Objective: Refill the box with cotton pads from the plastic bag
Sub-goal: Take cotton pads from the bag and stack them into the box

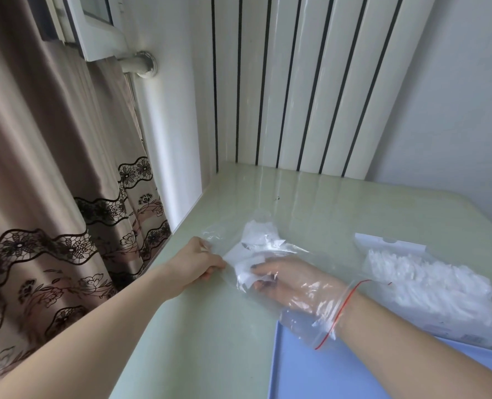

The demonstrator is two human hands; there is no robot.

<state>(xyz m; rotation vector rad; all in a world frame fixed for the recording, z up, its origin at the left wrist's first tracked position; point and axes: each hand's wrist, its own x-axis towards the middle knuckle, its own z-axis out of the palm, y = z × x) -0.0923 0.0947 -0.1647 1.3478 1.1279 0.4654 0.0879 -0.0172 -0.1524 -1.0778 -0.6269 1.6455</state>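
Gripped the left end of the plastic bag (267, 226) in a pinch of the left hand (201, 263), thumb and curled fingers closed on the film. Reached into the bag through its mouth with the right hand (293, 283), the red seal strip (343, 309) lying across the wrist. Met the cotton pads (253, 249) at the fingertips (257, 269), bunched at the far-left end of the bag on the table (210, 326); could not tell through the creased film whether the pads were yet grasped. Judged good practice at this step: kept the left pinch firm so the bag stayed taut, gathered several pads in one flat stack, then drew the wrist straight back to avoid snagging the seal. Noted a blue tray (311, 370) near right and a second packet (429, 289) right; could not confirm which served as the box.
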